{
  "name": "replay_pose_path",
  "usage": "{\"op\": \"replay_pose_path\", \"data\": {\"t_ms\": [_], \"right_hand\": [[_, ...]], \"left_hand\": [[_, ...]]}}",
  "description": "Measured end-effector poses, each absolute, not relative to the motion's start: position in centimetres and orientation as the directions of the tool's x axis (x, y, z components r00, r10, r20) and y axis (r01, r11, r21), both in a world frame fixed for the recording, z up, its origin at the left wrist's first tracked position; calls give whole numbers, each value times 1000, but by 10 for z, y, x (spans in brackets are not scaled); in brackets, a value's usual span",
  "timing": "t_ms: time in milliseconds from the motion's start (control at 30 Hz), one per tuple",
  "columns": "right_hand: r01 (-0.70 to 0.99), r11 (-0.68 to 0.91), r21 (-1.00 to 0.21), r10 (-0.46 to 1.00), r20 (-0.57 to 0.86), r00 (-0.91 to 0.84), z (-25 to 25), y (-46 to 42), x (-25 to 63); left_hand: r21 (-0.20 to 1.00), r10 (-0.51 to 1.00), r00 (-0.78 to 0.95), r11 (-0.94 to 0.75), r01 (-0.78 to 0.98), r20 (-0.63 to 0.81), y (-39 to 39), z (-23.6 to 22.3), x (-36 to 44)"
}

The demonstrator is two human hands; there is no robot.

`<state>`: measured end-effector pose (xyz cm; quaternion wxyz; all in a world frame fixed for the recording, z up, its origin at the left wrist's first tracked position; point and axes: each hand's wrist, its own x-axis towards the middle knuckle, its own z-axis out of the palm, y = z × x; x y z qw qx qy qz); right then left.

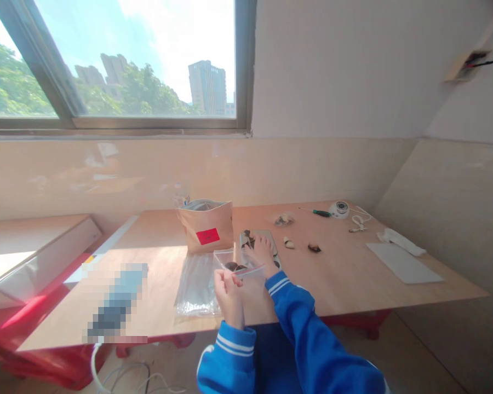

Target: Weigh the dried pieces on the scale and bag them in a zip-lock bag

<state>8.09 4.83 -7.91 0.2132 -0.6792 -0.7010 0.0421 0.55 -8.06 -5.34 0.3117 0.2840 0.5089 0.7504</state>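
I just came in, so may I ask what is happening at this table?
A person's left hand holds a small clear bag; dark pieces show through it. The right hand is over a flat tray with dark pieces on it. A brown pouch stands beyond the left hand; clear plastic lies flat to that hand's left.

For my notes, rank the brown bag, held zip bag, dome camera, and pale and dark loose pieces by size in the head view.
Brown bag
Held zip bag
Dome camera
Pale piece, dark piece: too alike to rank
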Motion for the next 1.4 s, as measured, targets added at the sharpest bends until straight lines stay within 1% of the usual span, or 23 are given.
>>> {"op": "replay_pose_path", "data": {"t_ms": [100, 167, 300, 400, 433, 500, 533, 567, 600, 633, 667, 733, 767, 800, 833, 867, 933, 1000, 1033, 1133, 1200, 1267, 1400], "right_hand": [[944, 85, -318, 967, 256, -1, -77, 48, 90], [934, 95, -344, 961, 278, 5, -77, 48, 96], [802, 163, -575, 953, 301, 21, -76, 51, 109], [696, 215, -685, 950, 311, 12, -61, 53, 118], [645, 246, -724, 943, 332, 13, -51, 52, 120], [481, 341, -808, 918, 396, 14, -26, 45, 123], [406, 398, -823, 899, 438, 4, -13, 40, 123], [363, 447, -818, 883, 469, -30, 0, 33, 122], [363, 476, -801, 871, 487, -67, 12, 24, 120], [395, 499, -771, 862, 489, -132, 23, 15, 118], [425, 523, -739, 852, 465, -241, 30, 5, 116], [443, 562, -699, 802, 327, -500, 39, -12, 113], [435, 570, -697, 761, 248, -599, 41, -18, 112], [424, 570, -704, 729, 194, -657, 41, -21, 112], [416, 567, -711, 719, 181, -672, 39, -21, 113], [411, 569, -712, 731, 209, -649, 37, -18, 114], [418, 593, -688, 774, 345, -530, 28, -1, 116], [475, 609, -635, 792, 460, -401, 15, 25, 117], [529, 598, -602, 801, 477, -363, 7, 39, 116], [723, 484, -492, 869, 366, -332, -21, 74, 108], [766, 447, -462, 891, 306, -335, -39, 85, 102], [777, 426, -464, 902, 289, -322, -53, 87, 97], [774, 382, -505, 917, 310, -251, -66, 84, 101]], "left_hand": [[940, 755, -645, -294, -171, 119, -82, -50, 7], [940, 759, -638, -300, -163, 132, -82, -49, 6], [935, 762, -639, -292, -200, 101, -80, -54, 5], [934, 772, -633, -268, -237, 61, -77, -58, 6], [935, 777, -626, -262, -240, 57, -77, -60, 7], [939, 789, -611, -256, -228, 67, -75, -62, 9], [942, 792, -605, -255, -217, 75, -74, -63, 9], [944, 795, -600, -255, -209, 82, -74, -64, 10], [945, 797, -598, -255, -205, 86, -73, -64, 11], [945, 798, -597, -256, -206, 86, -73, -64, 11], [943, 797, -599, -256, -211, 83, -73, -64, 11], [939, 792, -606, -261, -225, 74, -73, -63, 10], [937, 791, -608, -262, -233, 70, -73, -64, 10], [933, 789, -611, -264, -243, 64, -73, -64, 9], [930, 788, -614, -265, -256, 55, -73, -65, 8], [926, 786, -616, -263, -270, 44, -73, -66, 8], [921, 783, -621, -257, -294, 20, -74, -68, 6], [917, 781, -624, -258, -306, 12, -76, -69, 5], [915, 783, -622, -262, -306, 16, -77, -69, 4], [912, 785, -618, -281, -300, 38, -81, -67, 3], [914, 784, -618, -284, -289, 49, -83, -66, 3], [917, 782, -621, -284, -280, 53, -84, -65, 2], [917, 774, -631, -287, -278, 51, -84, -65, 1]]}}
